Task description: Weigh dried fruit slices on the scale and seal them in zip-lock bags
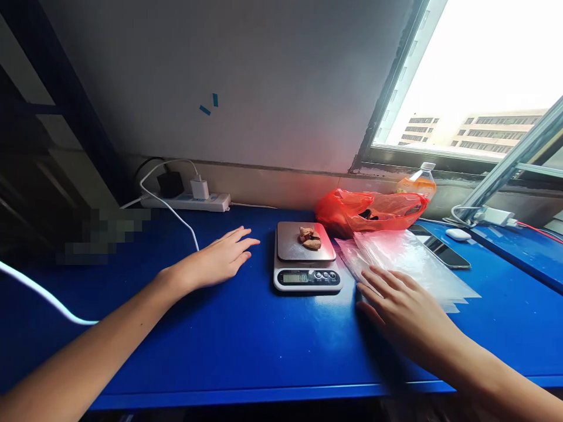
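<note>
A digital kitchen scale (308, 275) stands on the blue table (246, 351), its small display (295, 278) seeming to read 0.0. On the metal pan lie a few brown, dried-looking pieces (310, 238), whose kind I cannot make out. My left hand (222, 258) is left of the scale, fingers stretched out, holding nothing. To the right of the scale, my right hand (396, 302) is open at the near edge of a stack of clear plastic bags (409, 258); whether it touches them I cannot tell.
Behind the scale sits a red plastic bag (343, 211) with dark contents, a drink bottle (424, 181) behind it. A phone (444, 251) and a white earbud case (458, 235) lie at the right. A power strip (215, 203) with chargers and a white cable (176, 214) is at the back left.
</note>
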Available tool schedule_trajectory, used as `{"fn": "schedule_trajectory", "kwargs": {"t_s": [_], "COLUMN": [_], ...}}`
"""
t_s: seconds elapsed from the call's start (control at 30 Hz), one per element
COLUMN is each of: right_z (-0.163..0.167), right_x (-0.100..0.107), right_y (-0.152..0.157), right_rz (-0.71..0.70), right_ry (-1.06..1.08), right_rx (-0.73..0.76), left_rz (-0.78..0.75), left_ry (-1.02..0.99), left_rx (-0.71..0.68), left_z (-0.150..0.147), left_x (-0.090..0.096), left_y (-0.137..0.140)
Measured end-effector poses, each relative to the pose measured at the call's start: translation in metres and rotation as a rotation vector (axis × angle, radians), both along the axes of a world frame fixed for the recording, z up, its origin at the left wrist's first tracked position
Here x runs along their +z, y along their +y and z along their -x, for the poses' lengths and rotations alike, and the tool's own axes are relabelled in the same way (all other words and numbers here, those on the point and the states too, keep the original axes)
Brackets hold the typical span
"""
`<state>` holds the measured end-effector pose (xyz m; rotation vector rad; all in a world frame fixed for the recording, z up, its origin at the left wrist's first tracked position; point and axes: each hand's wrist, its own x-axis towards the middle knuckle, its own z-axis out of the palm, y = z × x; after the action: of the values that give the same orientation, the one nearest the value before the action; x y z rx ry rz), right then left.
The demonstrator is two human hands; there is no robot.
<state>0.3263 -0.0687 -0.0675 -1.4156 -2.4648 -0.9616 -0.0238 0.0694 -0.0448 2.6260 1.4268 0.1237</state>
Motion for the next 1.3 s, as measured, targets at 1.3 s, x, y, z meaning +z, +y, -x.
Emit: {"fn": "schedule_trajectory", "kwargs": {"t_s": [1.3], "right_z": [-0.101], "right_x": [0.035], "right_y": [0.051], "right_rz": [0.881], "right_ry": [1.833], "right_rx": [-0.534], "left_rz": [0.576], "left_ry": [-0.889], "left_rx": [-0.087], "left_z": [-0.227], "left_x": [-0.005], "left_y": [-0.121]}}
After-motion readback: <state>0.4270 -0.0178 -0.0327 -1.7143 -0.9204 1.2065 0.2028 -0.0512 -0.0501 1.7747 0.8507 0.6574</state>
